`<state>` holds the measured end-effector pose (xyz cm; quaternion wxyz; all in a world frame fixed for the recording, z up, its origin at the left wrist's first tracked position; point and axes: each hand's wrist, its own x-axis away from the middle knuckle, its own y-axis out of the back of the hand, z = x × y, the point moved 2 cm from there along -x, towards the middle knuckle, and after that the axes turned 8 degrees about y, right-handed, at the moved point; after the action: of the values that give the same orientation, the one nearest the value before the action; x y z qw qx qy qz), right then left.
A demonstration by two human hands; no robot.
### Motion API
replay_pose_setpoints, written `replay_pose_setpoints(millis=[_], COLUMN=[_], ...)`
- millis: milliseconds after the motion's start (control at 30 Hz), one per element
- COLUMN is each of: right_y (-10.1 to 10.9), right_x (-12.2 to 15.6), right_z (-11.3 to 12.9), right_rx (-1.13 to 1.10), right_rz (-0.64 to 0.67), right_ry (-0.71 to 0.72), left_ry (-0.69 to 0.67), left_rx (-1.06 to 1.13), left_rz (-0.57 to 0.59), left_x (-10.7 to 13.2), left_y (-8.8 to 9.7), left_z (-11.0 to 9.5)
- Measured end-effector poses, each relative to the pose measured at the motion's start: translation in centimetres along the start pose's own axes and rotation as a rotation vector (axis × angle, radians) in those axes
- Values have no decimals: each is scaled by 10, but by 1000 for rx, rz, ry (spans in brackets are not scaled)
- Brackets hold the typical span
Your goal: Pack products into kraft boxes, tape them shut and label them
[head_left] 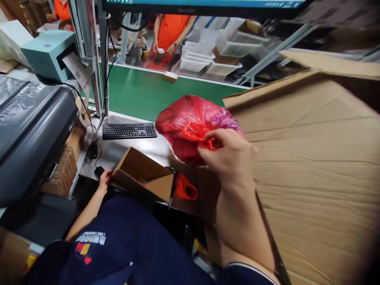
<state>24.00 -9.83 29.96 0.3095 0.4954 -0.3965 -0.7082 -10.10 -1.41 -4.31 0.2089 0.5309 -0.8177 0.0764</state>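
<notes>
My right hand (pixel 230 154) is closed on the gathered neck of a filled red plastic bag (pixel 181 118), which hangs above the bench beside a large carton. What the bag contains is hidden, though purple patches show at its right side. At the lower left, my left hand (pixel 105 177) grips the left edge of an open cardboard box (pixel 133 168), tilted at the bench's front edge. The visible inside of this box is bare. A red rolled object (pixel 186 187) with a round opening lies just right of the box.
A keyboard (pixel 130 131) and a mouse (pixel 99 171) sit on the bench. The large carton (pixel 314 158) fills the right side. A label printer (pixel 50 53) stands at far left. Beyond the green belt (pixel 133 89), a person in orange (pixel 172 35) works near white bins (pixel 196 57).
</notes>
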Motion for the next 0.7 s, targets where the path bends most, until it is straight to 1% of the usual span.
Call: replay_pose_setpoints(millis=[67, 100, 133, 167, 200, 267, 300, 333, 433, 500, 567, 600, 667, 700], right_y=[1, -2, -5, -8, -10, -10, -9, -7, 0, 1, -1, -3, -7, -8], right_x=[45, 68, 90, 111, 129, 154, 161, 164, 162, 157, 152, 150, 146, 144], right_z=[14, 20, 26, 32, 38, 50, 57, 64, 84, 97, 106, 110, 117, 119], right_rx=[-29, -63, -109, -153, -194, -249, -261, -264, -224, -166, -64, -4, 77, 78], right_rz=[-34, -44, -54, -60, -49, -10, 25, 59, 146, 183, 197, 202, 199, 189], right_ry=[74, 122, 174, 226, 278, 366, 406, 440, 498, 533, 580, 607, 666, 695], left_ry=[-16, -29, -54, -96, -151, -260, -294, -306, -249, -195, -174, -198, -320, -405], left_rx=[-38, -50, -62, -83, -119, -263, -368, -480, -741, -833, -847, -821, -719, -666], left_rz=[-28, -43, -33, 4, 70, 243, 323, 378, 420, 448, 531, 587, 670, 676], left_x=[0, 1, 2, 4, 7, 10, 12, 13, 17, 19, 21, 21, 19, 16], left_y=[1, 4, 6, 8, 10, 12, 14, 15, 20, 24, 27, 29, 29, 28], left_z=[-1, -4, -8, -15, -22, -40, -48, -56, -74, -81, -89, -94, -112, -123])
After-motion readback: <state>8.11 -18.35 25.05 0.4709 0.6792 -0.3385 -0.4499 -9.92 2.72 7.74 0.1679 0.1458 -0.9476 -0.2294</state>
